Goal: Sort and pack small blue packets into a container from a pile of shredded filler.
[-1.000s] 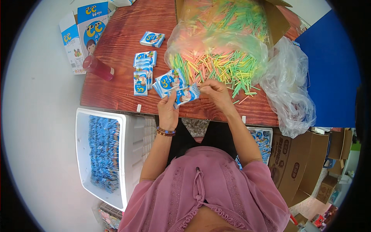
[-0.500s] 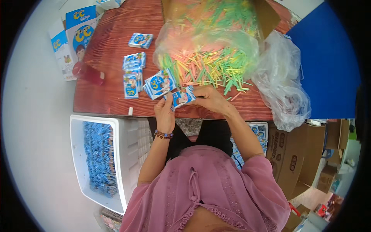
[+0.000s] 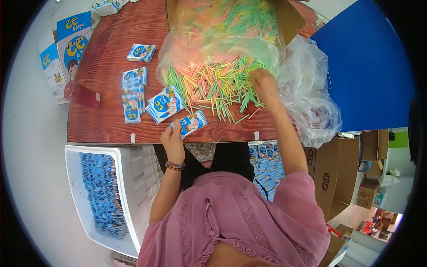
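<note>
Near the table's front edge my left hand (image 3: 173,141) is closed on one end of a small blue-and-white packet (image 3: 192,123), holding it tilted. A larger packet (image 3: 165,105) of the same design lies just beyond it. My right hand (image 3: 265,86) reaches into the right side of a heap of thin green, yellow and pink sticks (image 3: 218,84). Its fingers are bent together at the sticks; what they hold, if anything, I cannot make out. The heap spills from a clear plastic bag (image 3: 213,48). Left of the larger packet lie several overlapping packets (image 3: 132,107), with a separate packet (image 3: 141,53) beyond.
A pink translucent container (image 3: 82,95) lies at the table's left, near printed boxes (image 3: 73,46). Crumpled plastic (image 3: 307,89) hangs over the right edge beside a blue panel (image 3: 369,71). Below stand a white foam box (image 3: 116,178) full of packets and a cardboard box (image 3: 340,173).
My right hand has let go of the small packet and moved away to the stick heap. My left hand still holds the packet. The whole view has shifted slightly.
</note>
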Available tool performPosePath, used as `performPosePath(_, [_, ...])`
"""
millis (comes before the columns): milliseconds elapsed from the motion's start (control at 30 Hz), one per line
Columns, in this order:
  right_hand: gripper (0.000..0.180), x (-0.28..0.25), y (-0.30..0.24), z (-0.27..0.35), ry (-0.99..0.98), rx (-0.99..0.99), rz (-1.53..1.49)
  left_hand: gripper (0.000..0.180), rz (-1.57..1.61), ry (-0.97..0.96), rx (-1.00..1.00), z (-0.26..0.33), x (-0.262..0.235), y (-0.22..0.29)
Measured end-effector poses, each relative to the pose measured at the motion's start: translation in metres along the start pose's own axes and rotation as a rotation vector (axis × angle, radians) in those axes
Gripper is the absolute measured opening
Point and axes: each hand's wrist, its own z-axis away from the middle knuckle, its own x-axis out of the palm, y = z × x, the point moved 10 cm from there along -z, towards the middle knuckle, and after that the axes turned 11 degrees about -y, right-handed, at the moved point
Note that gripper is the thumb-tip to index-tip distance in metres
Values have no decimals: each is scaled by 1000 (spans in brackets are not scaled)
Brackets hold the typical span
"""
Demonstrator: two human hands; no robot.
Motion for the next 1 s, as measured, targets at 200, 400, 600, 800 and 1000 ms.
performPosePath(200, [30, -3, 3, -22, -146, -224, 330, 17, -41, -89, -1, -5, -8, -4])
performPosePath(400, [26, 20, -3, -32, -243, -302, 484, 18, -23, -81, -21, -2, 1, -2])
performPosePath(600, [20, 38, -2, -29, -193, -370, 720, 18, 0, -109, 30, -6, -5, -4])
performPosePath(800, [24, 44, 9, -30, -339, -314, 713, 19, -11, -105, 35, -6, -4, -3])
performPosePath(1000, [40, 38, 29, -32, -378, -210, 512, 19, -19, -114, 26, -5, -1, 0])
